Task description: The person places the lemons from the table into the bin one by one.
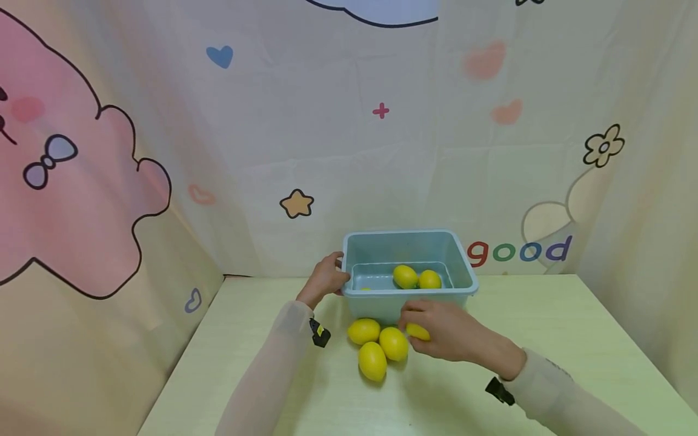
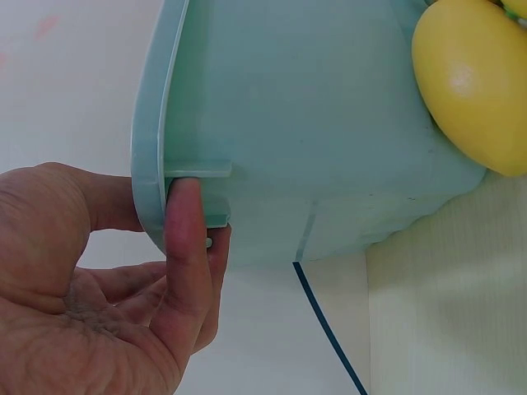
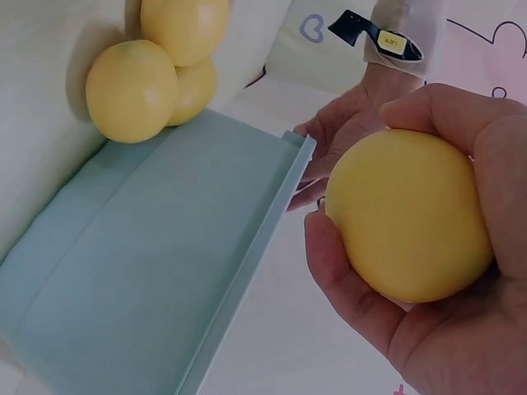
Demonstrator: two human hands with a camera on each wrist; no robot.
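Note:
A light blue plastic bin (image 1: 376, 306) stands at the back of the table. My left hand (image 1: 325, 276) grips its left rim; in the left wrist view, fingers (image 2: 186, 247) curl under the lip. In front of the bin, my right hand (image 1: 452, 332) holds a yellow lemon (image 3: 408, 218), with fingers and thumb curled round it. Inside the bin lie a lemon (image 1: 405, 277) and another lemon (image 1: 429, 280); a yellow sliver shows behind the front rim. Grouped on the table before the bin are an upper-left lemon (image 1: 363, 332), a right lemon (image 1: 394, 343) and a nearest lemon (image 1: 372, 362).
The pale table (image 1: 436, 402) runs back to a printed cloth backdrop (image 1: 349, 175) close behind the bin. More cloth hangs along the left and right sides. A black strap device (image 1: 319, 333) sits at the left wrist, and another device (image 1: 500, 391) at the right.

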